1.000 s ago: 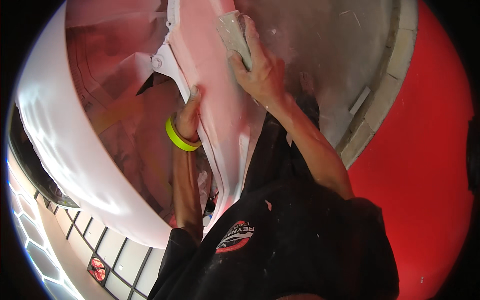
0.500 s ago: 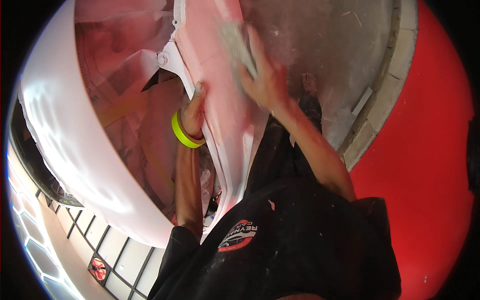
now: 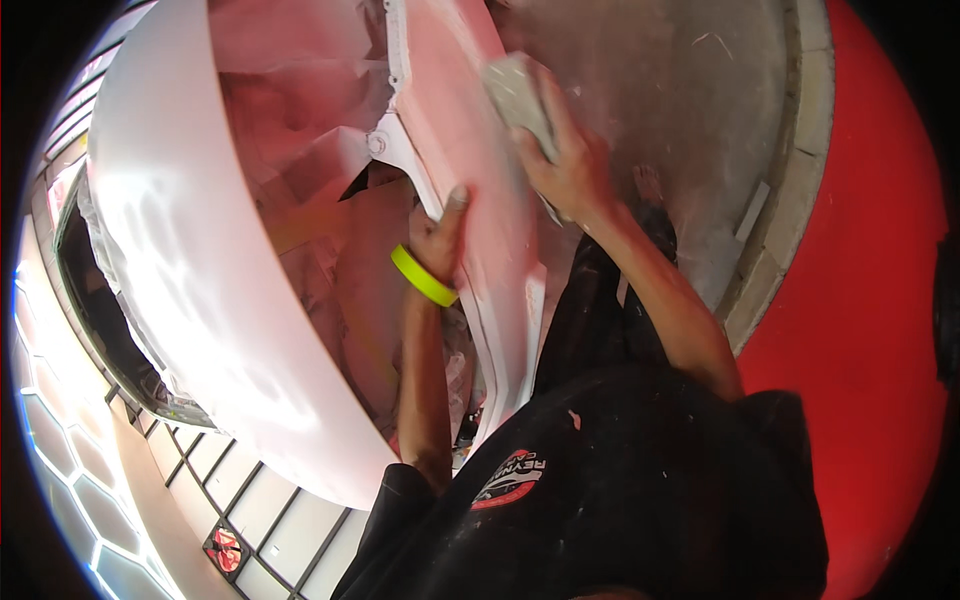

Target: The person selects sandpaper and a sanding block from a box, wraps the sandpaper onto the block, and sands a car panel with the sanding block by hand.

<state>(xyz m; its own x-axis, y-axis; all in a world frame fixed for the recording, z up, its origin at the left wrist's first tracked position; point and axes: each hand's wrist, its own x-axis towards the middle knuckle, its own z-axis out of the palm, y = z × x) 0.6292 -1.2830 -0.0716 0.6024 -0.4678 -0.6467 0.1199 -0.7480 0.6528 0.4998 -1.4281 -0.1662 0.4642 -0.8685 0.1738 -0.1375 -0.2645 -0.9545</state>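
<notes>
A long white car body edge (image 3: pixel 450 90) with pale pink patches runs lengthwise in front of me, with a bolted bracket (image 3: pixel 385 145) on its left side. My left hand (image 3: pixel 438 232) is closed on that edge, thumb over its side, most fingers hidden. A neon yellow ring (image 3: pixel 424 276), like a tape roll, circles my left wrist. My right hand (image 3: pixel 565 160) is closed on a grey-beige sanding block (image 3: pixel 517 100) against the right part of the pink-patched surface. The block's near end is partly hidden by my fingers.
A large white curved panel (image 3: pixel 190 260) stands at left beside crumpled masking paper (image 3: pixel 300 250) in the opening. My legs and foot (image 3: pixel 648 185) are on the grey floor (image 3: pixel 715 90). A pale kerb (image 3: pixel 800 180) borders a red surface (image 3: pixel 870 320) at right. Hexagonal lights (image 3: pixel 60 460) show lower left.
My view has shifted, so the whole scene sits further right in the picture. My right hand and block have moved slightly toward me along the surface; my left hand keeps its grip.
</notes>
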